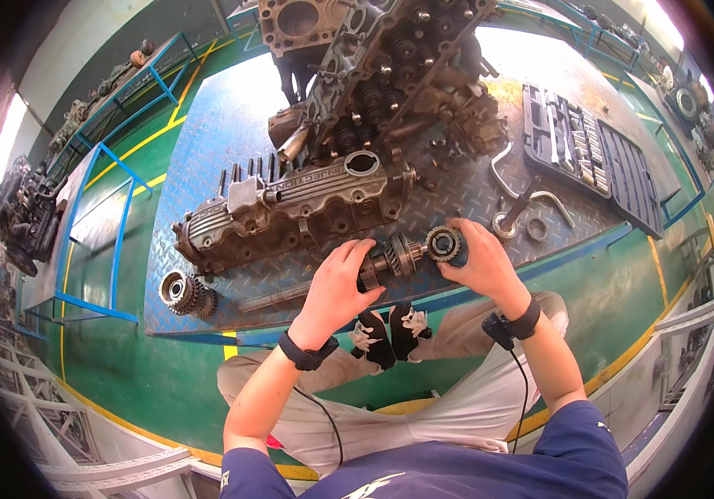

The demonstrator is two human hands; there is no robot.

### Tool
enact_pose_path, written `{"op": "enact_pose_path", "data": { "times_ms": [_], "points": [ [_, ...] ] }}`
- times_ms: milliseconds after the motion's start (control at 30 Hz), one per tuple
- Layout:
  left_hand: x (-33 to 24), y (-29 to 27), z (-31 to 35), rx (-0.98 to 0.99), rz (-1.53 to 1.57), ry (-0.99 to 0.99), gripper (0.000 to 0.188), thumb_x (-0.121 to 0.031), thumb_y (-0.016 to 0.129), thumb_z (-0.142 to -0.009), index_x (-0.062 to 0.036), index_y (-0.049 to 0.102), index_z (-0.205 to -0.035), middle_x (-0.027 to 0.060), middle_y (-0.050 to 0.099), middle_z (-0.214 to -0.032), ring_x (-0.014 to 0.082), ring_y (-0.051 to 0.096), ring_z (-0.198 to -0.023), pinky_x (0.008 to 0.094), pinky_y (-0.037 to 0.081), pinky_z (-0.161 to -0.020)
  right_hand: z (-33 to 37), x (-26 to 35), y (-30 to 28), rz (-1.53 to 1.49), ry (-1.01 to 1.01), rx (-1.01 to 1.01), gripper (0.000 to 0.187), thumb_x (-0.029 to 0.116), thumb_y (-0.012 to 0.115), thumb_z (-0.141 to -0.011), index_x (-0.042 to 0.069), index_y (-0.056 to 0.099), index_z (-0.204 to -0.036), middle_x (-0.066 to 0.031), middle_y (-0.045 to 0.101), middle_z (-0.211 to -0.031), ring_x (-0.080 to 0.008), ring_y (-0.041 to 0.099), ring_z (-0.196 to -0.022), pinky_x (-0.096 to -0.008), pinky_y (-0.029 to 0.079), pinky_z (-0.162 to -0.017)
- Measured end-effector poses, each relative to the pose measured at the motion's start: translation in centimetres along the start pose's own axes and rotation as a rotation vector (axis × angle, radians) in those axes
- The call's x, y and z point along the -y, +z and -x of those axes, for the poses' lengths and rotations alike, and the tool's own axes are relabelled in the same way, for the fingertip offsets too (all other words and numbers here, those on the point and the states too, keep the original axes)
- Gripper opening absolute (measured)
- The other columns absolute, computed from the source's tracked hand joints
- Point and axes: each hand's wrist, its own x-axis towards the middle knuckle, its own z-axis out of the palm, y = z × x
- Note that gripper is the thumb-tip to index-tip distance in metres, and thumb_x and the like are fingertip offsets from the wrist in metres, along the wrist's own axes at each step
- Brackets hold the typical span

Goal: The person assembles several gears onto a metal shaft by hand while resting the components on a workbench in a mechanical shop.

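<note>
My left hand (336, 287) is closed round a metal gear shaft (404, 255) near the table's front edge. The shaft's long splined end runs out to the left, and its toothed gears show to the right of my fingers. In my right hand (488, 264) is a ring-shaped gear (434, 249), its round opening facing up. This gear is close to the shaft's right end; whether they touch, I cannot tell. Another gear cluster (199, 298) stands at the table's left front corner.
Behind my hands lies a ribbed valve cover (290, 200), with a large greasy engine block (407, 75) beyond. A bent metal bar (552, 200), a small ring (537, 229) and an open socket set case (569, 141) are on the right of the tread-plate table (215, 116).
</note>
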Motion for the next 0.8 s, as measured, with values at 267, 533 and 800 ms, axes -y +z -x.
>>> {"op": "enact_pose_path", "data": {
  "times_ms": [267,533,800],
  "points": [
    [0.2,0.3,0.2,-0.012,0.009,0.035,0.074,-0.015,0.091,-0.073,-0.0032,0.061,-0.14,0.0212,0.065,-0.137,0.0431,0.062,-0.127,0.0477,0.052,-0.108,-1.6,1.0,0.8,-0.073,-0.041,0.114,0.063,0.014,0.084,-0.072,0.003,0.059,-0.129,-0.0222,0.07,-0.119,-0.0436,0.067,-0.113,-0.0475,0.055,-0.097],
    [0.2,0.0,0.2,-0.014,-0.014,0.029,0.075,-0.016,0.091,-0.073,-0.0024,0.06,-0.14,0.0209,0.064,-0.137,0.043,0.062,-0.127,0.0483,0.052,-0.108,-2.4,2.4,0.4,-0.063,0.002,0.255,0.066,0.011,0.085,-0.07,0.001,0.058,-0.129,-0.0224,0.068,-0.122,-0.0452,0.066,-0.115,-0.0473,0.055,-0.097],
    [0.2,0.1,0.1,-0.019,0.004,0.024,0.076,-0.016,0.091,-0.073,-0.0027,0.06,-0.141,0.0216,0.064,-0.138,0.0429,0.062,-0.127,0.0486,0.051,-0.109,-3.1,2.1,-0.3,-0.158,-0.111,0.264,0.061,0.003,0.081,-0.073,0.002,0.058,-0.13,-0.0203,0.065,-0.126,-0.0462,0.066,-0.114,-0.0491,0.056,-0.094]
  ]
}}
